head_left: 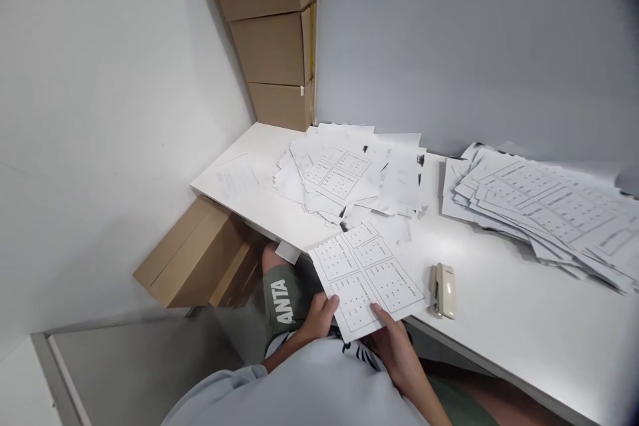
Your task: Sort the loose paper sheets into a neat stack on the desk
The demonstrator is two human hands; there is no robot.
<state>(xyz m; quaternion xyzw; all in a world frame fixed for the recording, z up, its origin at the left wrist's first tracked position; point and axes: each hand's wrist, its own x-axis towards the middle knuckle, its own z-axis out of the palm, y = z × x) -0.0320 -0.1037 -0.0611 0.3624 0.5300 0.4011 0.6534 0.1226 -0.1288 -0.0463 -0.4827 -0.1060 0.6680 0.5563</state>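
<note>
Both hands hold a printed sheet of paper (367, 273) with boxed panels of small print, above my lap at the table's front edge. My left hand (321, 315) pinches its left edge, thumb on top and the other fingers mostly underneath. At the lower right edge, my right hand (392, 338) grips it with the thumb on the printed face and fingers hidden below. Whether the sheet is single or several together I cannot tell. A cream stapler (444, 291) lies on the table just right of the sheet.
Loose printed papers (344, 173) spread across the back of the white table (499, 319). A thicker paper pile (544, 206) lies at the right. Stacked cardboard boxes (272, 46) stand in the back corner, and another carton (194, 249) sits below the table's left side.
</note>
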